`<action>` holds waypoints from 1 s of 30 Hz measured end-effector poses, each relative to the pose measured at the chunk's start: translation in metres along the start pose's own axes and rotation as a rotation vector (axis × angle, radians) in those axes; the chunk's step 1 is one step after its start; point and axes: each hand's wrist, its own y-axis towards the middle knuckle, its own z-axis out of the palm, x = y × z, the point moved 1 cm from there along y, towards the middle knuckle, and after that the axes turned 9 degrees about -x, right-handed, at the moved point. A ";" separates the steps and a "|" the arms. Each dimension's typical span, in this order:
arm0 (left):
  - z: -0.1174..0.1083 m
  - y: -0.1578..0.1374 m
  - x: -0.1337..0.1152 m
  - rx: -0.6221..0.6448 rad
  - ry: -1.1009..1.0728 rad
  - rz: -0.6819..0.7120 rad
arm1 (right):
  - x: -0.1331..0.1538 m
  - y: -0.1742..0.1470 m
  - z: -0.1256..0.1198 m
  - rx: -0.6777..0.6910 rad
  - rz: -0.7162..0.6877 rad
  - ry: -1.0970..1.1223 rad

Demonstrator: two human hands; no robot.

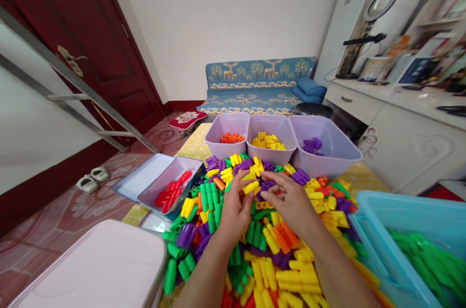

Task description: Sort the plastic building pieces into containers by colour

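Yellow, green, purple and orange plastic tube-shaped building blocks lie in a big mixed heap (260,235) in front of me. Over its middle, my left hand (235,206) has its thumb and fingers curled about a yellow block (251,186). My right hand (293,199) hovers just to the right, fingers bent and apart, with nothing visible in them. Beyond the heap stand three lilac bins: the left bin (217,147) has orange blocks, the middle bin (271,154) yellow ones, and the right bin (324,162) a few purple ones.
At left, a lilac box (153,196) contains red blocks. A pale pink lid (98,269) is at the front left. Green pieces lie inside a turquoise tub (378,240) on the right. Past the table are a patterned sofa (251,87), a metal ladder (78,85) and a white cabinet (411,138).
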 end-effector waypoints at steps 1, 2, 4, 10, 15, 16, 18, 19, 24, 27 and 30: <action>0.000 0.000 0.000 0.021 -0.001 0.001 | 0.000 0.000 0.001 0.025 -0.027 -0.033; 0.000 -0.001 -0.001 0.038 -0.001 0.000 | 0.001 0.000 0.002 0.041 -0.056 -0.071; 0.001 -0.001 -0.001 0.053 0.003 0.000 | 0.003 -0.001 0.002 0.049 -0.113 -0.147; 0.002 0.002 0.000 0.038 -0.070 0.003 | 0.008 -0.003 0.000 0.037 -0.107 -0.227; -0.003 0.003 -0.001 -0.107 0.060 0.034 | 0.006 0.000 -0.001 -0.054 0.059 -0.020; -0.003 0.003 -0.002 -0.130 0.065 0.032 | 0.006 0.001 -0.004 -0.085 0.078 0.023; -0.004 0.003 -0.003 -0.155 0.049 0.016 | 0.008 0.002 -0.012 -0.112 0.086 0.047; -0.004 0.003 -0.004 -0.165 0.041 0.007 | 0.009 0.002 -0.017 -0.089 0.083 0.028; -0.004 0.002 -0.005 -0.178 0.050 -0.001 | 0.011 -0.003 -0.043 0.295 0.050 -0.193; -0.004 0.003 -0.002 -0.179 0.095 0.016 | 0.009 -0.003 -0.047 0.302 0.110 -0.100; -0.004 0.004 0.001 -0.168 0.153 0.040 | 0.009 0.005 -0.045 -0.075 0.149 0.244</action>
